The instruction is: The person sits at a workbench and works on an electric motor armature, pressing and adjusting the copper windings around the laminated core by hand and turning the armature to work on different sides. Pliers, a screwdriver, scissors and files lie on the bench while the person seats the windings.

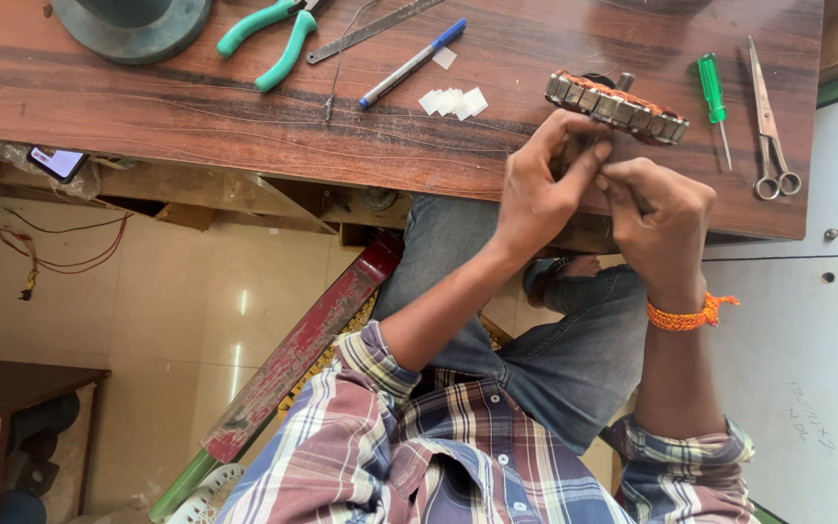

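1. The ring-shaped metal stator with copper windings (617, 105) lies at the wooden table (196, 107) edge; likely heavy, rigid, with delicate wire.
2. Left hand (540, 184) and right hand (660, 218) pinch narrowly at its near rim.
3. A green screwdriver (714, 97) and steel scissors (770, 126) lie beside.

One screen is seen: a phone (56, 162) at about nine o'clock in the view, tucked just under the near edge of the desk (196, 107). It is a dark, rounded rectangle, tilted, with a pale lit display, and it is partly wrapped in crinkled clear plastic (2, 155). Faint handwriting is made out on the white panel (807, 388) at four o'clock. No packages or signs are spotted.
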